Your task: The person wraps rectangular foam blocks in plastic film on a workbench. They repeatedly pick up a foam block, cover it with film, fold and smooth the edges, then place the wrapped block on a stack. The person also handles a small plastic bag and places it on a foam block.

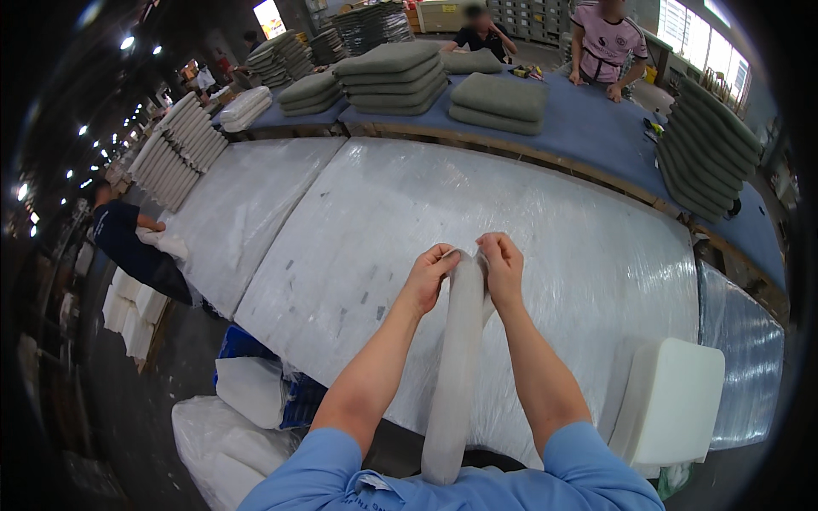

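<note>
**Currently on record: two hands, one long pale cover**

Head view, item by item.

1. Left hand (430, 271): raised over the surface, fingers pinched on the top edge of a plastic sleeve (456, 366). Forearm enters from the lower edge, in a blue short-sleeved shirt.

2. Right hand (503, 264): just beside the left, fingers likewise clenched on the same top edge. Both hands grip the one item at its upper end.

3. Plastic sleeve: long, narrow, translucent white, hanging from the two hands down toward the person's chest, in front of the surface.

4. Surface (588, 255): broad, wrapped in shiny clear film, with small dark marks left of centre. A second film-covered section adjoins it on the left.

5. White foam block (673, 400): square, rounded corners, on the right near edge of the surface, well apart from the hands.

6. Blue-covered table (588, 128): behind the surface, carrying stacks of grey-green cushions (396, 78); more cushions stand on edge at the far right.

7. White foam pieces (179, 149): a row leaning together at the far left.

8. Bagged white material (230, 426): on the floor at lower left, beside a blue sack.

9. Other people: two at the far side of the blue table, one bent over at the left edge.
</note>
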Tool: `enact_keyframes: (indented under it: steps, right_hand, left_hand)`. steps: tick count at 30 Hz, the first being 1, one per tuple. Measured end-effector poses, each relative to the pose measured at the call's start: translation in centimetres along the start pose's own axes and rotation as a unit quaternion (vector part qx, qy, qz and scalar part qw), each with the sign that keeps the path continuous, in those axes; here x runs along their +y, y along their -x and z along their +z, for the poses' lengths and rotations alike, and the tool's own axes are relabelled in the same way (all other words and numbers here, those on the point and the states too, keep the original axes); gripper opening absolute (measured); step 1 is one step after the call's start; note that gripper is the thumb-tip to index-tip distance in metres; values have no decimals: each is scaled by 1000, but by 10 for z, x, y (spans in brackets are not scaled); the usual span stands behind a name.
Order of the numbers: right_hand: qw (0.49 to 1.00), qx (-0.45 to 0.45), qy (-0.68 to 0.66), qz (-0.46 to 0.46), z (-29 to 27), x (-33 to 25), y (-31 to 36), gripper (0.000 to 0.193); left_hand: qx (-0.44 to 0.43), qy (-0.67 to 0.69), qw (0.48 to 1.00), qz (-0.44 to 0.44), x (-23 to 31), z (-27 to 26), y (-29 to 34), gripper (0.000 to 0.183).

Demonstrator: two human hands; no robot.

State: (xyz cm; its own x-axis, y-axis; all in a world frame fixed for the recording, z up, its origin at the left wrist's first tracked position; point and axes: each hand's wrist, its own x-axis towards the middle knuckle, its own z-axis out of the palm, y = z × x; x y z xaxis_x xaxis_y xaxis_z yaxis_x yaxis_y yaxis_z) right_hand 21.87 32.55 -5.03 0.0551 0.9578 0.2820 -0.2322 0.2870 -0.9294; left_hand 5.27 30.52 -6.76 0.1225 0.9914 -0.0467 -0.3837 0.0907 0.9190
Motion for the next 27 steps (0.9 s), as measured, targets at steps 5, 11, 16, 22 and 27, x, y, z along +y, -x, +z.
enact_keyframes:
  steps: [5, 11, 16, 22, 27]
  right_hand:
    - [998, -25, -23, 57, -9, 0, 22, 22]
    - [991, 12, -71, 112, -19, 17, 33, 23]
    - [991, 9, -61, 116, -24, 21, 20, 24]
    - [993, 35, -63, 97, -45, 18, 31, 25]
    - [979, 156, -49, 119, -129, 10, 50, 25]
  left_hand:
    - [60, -135, 984, 98, -10, 25, -12, 16]
    - [76, -254, 948, 178, -16, 41, -28, 22]
    - [132, -320, 922, 173, -14, 57, -41, 20]
    - [222, -406, 870, 170, -47, 40, -16, 27]
    - [89, -552, 827, -64, -129, -42, 128, 55]
